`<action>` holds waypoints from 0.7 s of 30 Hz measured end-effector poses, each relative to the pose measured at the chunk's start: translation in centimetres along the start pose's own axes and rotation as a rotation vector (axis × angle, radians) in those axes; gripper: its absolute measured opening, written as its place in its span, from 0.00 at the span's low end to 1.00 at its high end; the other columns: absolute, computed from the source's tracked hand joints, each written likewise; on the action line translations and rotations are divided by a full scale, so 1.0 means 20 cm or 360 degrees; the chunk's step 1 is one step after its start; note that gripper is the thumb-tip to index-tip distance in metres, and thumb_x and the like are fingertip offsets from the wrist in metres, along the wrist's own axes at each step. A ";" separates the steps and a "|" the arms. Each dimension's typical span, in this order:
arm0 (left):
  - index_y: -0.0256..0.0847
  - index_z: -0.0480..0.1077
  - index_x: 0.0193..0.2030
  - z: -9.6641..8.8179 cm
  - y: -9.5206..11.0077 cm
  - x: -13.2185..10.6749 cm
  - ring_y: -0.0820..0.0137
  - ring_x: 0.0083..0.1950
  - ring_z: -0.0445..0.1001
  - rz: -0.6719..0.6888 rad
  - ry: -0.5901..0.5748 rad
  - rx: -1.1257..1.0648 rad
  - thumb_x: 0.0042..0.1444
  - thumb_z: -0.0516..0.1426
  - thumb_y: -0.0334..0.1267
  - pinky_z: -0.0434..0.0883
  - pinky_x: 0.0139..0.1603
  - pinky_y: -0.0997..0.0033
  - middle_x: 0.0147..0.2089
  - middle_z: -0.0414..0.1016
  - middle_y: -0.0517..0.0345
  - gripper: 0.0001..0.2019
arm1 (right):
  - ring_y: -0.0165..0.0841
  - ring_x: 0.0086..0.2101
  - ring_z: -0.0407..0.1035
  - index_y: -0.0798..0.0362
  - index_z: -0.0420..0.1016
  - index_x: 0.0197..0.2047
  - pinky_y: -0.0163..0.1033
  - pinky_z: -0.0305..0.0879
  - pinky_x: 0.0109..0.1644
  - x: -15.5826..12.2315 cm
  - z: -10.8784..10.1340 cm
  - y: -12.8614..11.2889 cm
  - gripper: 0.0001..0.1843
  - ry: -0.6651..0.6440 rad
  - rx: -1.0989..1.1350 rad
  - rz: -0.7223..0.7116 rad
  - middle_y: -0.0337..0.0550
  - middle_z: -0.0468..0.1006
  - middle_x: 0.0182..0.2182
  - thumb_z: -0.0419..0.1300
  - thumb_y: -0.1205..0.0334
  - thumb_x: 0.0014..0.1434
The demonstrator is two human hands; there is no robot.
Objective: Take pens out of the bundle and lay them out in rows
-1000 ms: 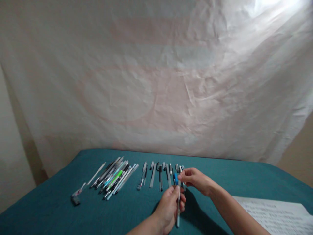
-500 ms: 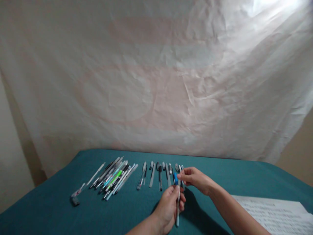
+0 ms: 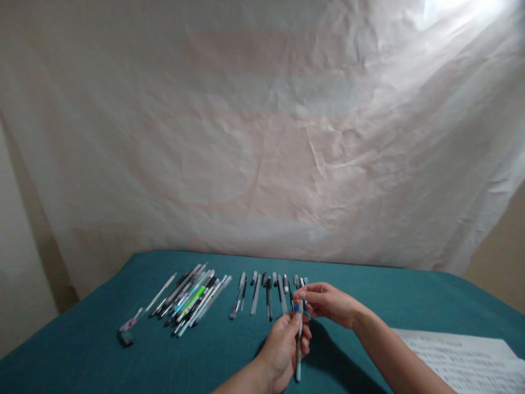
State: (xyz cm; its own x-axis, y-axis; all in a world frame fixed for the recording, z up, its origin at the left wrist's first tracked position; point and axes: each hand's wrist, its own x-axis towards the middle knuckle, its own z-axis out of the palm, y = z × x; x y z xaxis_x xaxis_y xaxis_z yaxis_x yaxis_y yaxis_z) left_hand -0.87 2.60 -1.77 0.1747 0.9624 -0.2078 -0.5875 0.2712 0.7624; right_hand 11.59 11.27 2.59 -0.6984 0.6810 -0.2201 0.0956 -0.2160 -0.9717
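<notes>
Two hands share one pen (image 3: pixel 298 368). The left hand (image 3: pixel 283 350) is closed around its barrel and holds it nearly upright above the teal cloth (image 3: pixel 205 355). The right hand (image 3: pixel 330 303) pinches its upper end between thumb and fingertips; whether that end is a cap cannot be told. Just beyond the hands lies a row of separate pens (image 3: pixel 262 293), and farther left a tight cluster of pens (image 3: pixel 192 300). A printed sheet (image 3: pixel 463 358) lies right of the right forearm. Risk: a sudden release at the pinched end could jerk a hand into the row and scatter it.
</notes>
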 end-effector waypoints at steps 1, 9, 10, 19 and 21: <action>0.37 0.59 0.35 0.00 0.00 0.00 0.84 0.20 0.58 -0.0013 0.0005 -0.0014 0.51 0.52 0.45 0.54 0.23 0.81 0.24 0.62 0.64 0.12 | 0.22 0.21 0.58 0.58 0.70 0.31 0.30 0.54 0.26 0.00 0.01 0.00 0.17 0.0029 -0.0036 0.0010 0.37 0.67 0.22 0.61 0.51 0.45; 0.37 0.60 0.34 0.00 0.00 -0.01 0.83 0.20 0.58 -0.0016 -0.0021 -0.0049 0.50 0.52 0.46 0.53 0.23 0.81 0.24 0.62 0.64 0.13 | 0.22 0.19 0.57 0.58 0.66 0.24 0.30 0.52 0.24 0.02 0.02 0.01 0.18 0.0194 -0.0188 -0.0108 0.34 0.65 0.18 0.63 0.51 0.41; 0.37 0.60 0.34 0.00 0.00 -0.01 0.83 0.20 0.59 -0.0017 -0.0022 -0.0045 0.50 0.52 0.46 0.54 0.23 0.81 0.24 0.62 0.64 0.13 | 0.22 0.19 0.56 0.58 0.67 0.24 0.30 0.52 0.24 0.02 0.01 0.01 0.18 0.0177 -0.0186 -0.0114 0.34 0.64 0.18 0.63 0.51 0.41; 0.37 0.60 0.34 0.00 0.00 0.00 0.83 0.20 0.59 -0.0025 -0.0021 -0.0003 0.50 0.52 0.47 0.54 0.24 0.81 0.24 0.62 0.65 0.13 | 0.21 0.19 0.54 0.59 0.71 0.26 0.30 0.50 0.24 0.01 0.00 -0.01 0.17 0.0157 -0.0136 -0.0145 0.35 0.65 0.18 0.64 0.52 0.40; 0.37 0.60 0.34 0.00 0.00 0.00 0.84 0.20 0.59 -0.0027 -0.0019 0.0001 0.50 0.52 0.47 0.54 0.24 0.81 0.24 0.62 0.65 0.13 | 0.21 0.20 0.54 0.59 0.72 0.28 0.30 0.50 0.24 0.01 0.00 -0.02 0.17 0.0188 -0.0076 -0.0160 0.36 0.67 0.20 0.63 0.52 0.41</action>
State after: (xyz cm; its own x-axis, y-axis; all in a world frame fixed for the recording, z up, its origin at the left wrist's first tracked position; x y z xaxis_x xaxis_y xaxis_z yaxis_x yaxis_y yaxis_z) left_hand -0.85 2.60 -1.68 0.1940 0.9575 -0.2136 -0.5837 0.2877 0.7593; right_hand 11.37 11.51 3.01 -0.6181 0.7757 -0.1274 0.0650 -0.1111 -0.9917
